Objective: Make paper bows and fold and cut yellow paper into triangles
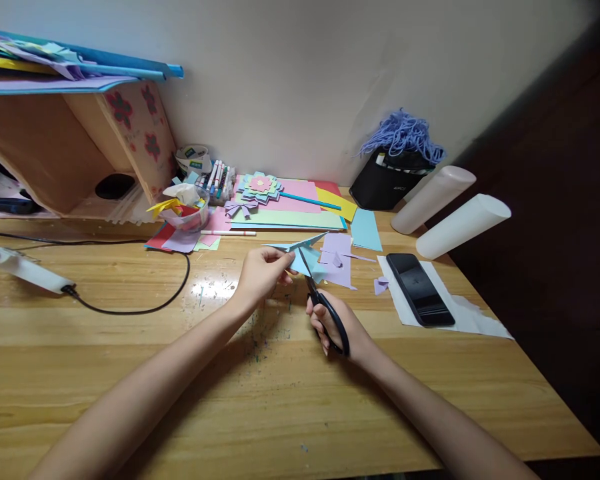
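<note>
My left hand (261,273) pinches a folded light-blue paper piece (300,252) just above the wooden desk (230,373). My right hand (341,327) grips black-handled scissors (325,310), fingers through the loops, with the blades reaching up into the blue paper. Purple paper scraps (337,261) lie right behind the blue piece. A layered paper flower (260,187) rests on coloured sheets (290,213) further back.
A black phone (420,289) lies on white paper to the right, beside two white cylinders (450,207). A black pouch with blue yarn (397,167) stands at the wall. At left are a bowl of scraps (185,210), markers (217,180), a cardboard box (75,153) and a black cable (130,307).
</note>
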`<state>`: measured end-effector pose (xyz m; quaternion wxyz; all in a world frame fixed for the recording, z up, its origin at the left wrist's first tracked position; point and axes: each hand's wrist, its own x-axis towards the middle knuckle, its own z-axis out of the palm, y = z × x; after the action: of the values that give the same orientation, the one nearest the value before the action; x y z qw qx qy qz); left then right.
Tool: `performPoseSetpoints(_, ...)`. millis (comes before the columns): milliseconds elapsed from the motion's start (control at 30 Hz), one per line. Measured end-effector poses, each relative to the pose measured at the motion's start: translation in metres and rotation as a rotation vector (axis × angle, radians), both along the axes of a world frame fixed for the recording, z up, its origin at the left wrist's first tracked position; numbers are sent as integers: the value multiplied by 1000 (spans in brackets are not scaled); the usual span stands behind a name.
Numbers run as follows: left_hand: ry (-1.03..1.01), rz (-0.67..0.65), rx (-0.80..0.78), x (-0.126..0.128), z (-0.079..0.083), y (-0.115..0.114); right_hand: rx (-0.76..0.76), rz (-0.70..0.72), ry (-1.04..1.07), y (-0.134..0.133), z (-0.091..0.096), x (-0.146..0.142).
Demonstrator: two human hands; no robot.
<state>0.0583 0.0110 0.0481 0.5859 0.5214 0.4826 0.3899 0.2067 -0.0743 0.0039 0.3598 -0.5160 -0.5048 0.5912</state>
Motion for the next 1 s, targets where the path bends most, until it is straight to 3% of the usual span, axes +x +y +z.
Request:
performPoseSetpoints(433,-17,-10,-62,0,0,1,37,10,-41,-2,-2,1)
performPoseSetpoints(1000,-21,18,-32,0,-1,0,-12,-36,-72,-3,-3,1)
